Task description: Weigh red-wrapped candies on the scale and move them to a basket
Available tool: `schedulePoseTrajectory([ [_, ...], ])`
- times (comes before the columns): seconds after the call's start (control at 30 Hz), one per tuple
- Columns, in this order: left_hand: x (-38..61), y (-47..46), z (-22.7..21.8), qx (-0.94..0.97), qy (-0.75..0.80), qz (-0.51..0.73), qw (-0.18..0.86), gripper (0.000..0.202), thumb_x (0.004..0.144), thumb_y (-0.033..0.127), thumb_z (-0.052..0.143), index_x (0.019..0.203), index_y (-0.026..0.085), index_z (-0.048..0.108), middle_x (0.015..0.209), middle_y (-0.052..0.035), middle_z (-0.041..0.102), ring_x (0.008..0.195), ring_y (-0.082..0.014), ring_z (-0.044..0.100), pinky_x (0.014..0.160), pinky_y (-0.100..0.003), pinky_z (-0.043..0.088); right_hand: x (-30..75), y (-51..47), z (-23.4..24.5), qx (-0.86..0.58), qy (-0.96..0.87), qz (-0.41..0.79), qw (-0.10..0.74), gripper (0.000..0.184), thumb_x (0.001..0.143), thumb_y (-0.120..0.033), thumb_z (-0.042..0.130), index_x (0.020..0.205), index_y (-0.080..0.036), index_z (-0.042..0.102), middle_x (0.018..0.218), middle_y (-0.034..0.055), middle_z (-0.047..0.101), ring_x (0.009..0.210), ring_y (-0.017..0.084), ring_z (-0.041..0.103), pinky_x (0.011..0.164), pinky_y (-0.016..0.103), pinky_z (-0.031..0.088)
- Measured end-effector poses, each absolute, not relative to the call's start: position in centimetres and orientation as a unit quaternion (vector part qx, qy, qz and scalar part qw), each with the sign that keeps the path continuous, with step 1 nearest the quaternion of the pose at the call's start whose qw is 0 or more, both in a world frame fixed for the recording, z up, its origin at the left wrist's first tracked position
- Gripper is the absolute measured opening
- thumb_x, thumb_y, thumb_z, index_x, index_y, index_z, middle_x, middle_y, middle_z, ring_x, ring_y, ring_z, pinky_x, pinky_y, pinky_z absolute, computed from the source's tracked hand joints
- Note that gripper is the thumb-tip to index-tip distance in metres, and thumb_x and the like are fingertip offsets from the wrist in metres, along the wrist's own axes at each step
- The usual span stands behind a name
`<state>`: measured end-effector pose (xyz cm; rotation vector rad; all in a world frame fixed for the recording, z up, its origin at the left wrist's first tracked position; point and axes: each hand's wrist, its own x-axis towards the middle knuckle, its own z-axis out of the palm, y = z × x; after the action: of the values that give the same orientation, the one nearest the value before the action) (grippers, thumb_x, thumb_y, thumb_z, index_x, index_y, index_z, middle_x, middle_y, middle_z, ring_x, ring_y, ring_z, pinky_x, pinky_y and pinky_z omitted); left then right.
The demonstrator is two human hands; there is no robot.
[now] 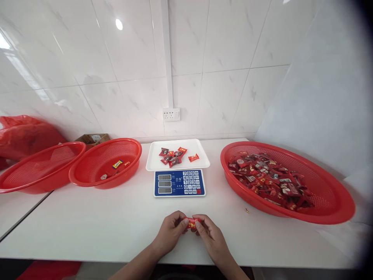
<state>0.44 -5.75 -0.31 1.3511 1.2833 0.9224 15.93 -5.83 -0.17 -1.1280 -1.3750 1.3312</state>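
Note:
A small red wrapped candy [191,223] with yellow lettering is pinched at both ends between my two hands, just over the near part of the white table. My left hand [172,231] closes on its left end with thumb and fingers. On the other end, my right hand [210,234] grips it the same way. Ahead of my hands stands a digital scale [180,183] with a blue panel and number keys. Its white weighing tray [154,161] bears several red and dark wrapped candies [175,156]. The readings on its displays are too faint to make out.
On the right, a large red basket [335,206] holds a heap of wrapped candies [268,179]. To the left, a red basket [128,147] has a few candies in it, beside another red basket [35,167]. A red bag [26,136] and a cardboard box [92,139] lie behind.

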Motion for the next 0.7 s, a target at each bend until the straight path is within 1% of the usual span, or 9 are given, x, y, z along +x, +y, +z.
schedulePoseTrajectory([
  [0.07,0.5,-5.7,-0.3,0.550,0.531,0.385,0.516,0.041,0.071,0.065,0.053,0.067,0.025,0.051,0.060,-0.0015,0.054,0.059,-0.0172,0.048,0.061,-0.033,0.042,16.2,-5.8,-0.3,-0.449,-0.561,0.547,0.429,0.021,0.063,-0.056,0.055,0.080,-0.066,0.059,0.077,-0.0129,0.069,0.077,0.033,0.066,0.073,0.055,0.050],
  [0.17,0.6,-5.6,-0.2,0.536,0.529,0.391,0.529,0.042,0.070,0.066,0.054,0.067,0.024,0.051,0.061,-0.0018,0.054,0.060,-0.0171,0.049,0.061,-0.033,0.043,16.3,-5.7,-0.5,-0.447,-0.557,0.558,0.423,0.019,0.063,-0.056,0.058,0.079,-0.063,0.059,0.076,-0.0114,0.068,0.078,0.034,0.065,0.072,0.054,0.050],
  [0.3,0.5,-5.6,-0.1,0.521,0.527,0.400,0.539,0.044,0.070,0.067,0.055,0.068,0.023,0.051,0.062,-0.0018,0.054,0.059,-0.0162,0.049,0.061,-0.032,0.043,16.1,-5.5,-0.6,-0.462,-0.541,0.560,0.424,0.005,0.061,-0.058,0.058,0.066,-0.055,0.059,0.064,-0.0088,0.064,0.070,0.032,0.064,0.068,0.051,0.051],
  [0.4,0.3,-5.5,0.3,0.519,0.517,0.392,0.557,0.045,0.073,0.065,0.054,0.070,0.021,0.049,0.063,-0.0017,0.054,0.060,-0.0153,0.050,0.061,-0.030,0.043,16.2,-5.1,-0.1,-0.471,-0.558,0.565,0.385,0.012,0.063,-0.058,0.057,0.060,-0.047,0.058,0.059,-0.0059,0.062,0.066,0.031,0.063,0.065,0.050,0.050],
  [0.53,-0.1,-5.0,1.6,0.541,0.493,0.356,0.581,0.045,0.078,0.060,0.053,0.068,0.017,0.046,0.062,-0.0006,0.053,0.060,-0.0130,0.049,0.059,-0.027,0.039,16.4,-4.5,1.2,-0.441,-0.590,0.601,0.311,0.021,0.071,-0.059,0.051,0.065,-0.040,0.057,0.065,-0.0026,0.064,0.068,0.029,0.063,0.066,0.046,0.049],
  [0.6,-0.2,-4.5,2.4,0.548,0.492,0.347,0.581,0.045,0.078,0.059,0.052,0.067,0.017,0.045,0.061,0.0008,0.052,0.058,-0.0117,0.047,0.058,-0.025,0.037,16.5,-4.0,1.9,-0.439,-0.586,0.607,0.308,0.026,0.074,-0.058,0.049,0.066,-0.035,0.055,0.063,-0.0004,0.062,0.065,0.027,0.061,0.065,0.043,0.048],
  [0.7,-0.3,-3.5,3.5,0.553,0.482,0.353,0.582,0.044,0.079,0.058,0.052,0.066,0.017,0.044,0.060,0.0027,0.049,0.057,-0.0107,0.044,0.056,-0.024,0.035,16.4,-3.3,2.7,-0.429,-0.570,0.622,0.323,0.027,0.079,-0.055,0.050,0.067,-0.030,0.050,0.061,0.0006,0.057,0.062,0.023,0.057,0.064,0.039,0.046],
])
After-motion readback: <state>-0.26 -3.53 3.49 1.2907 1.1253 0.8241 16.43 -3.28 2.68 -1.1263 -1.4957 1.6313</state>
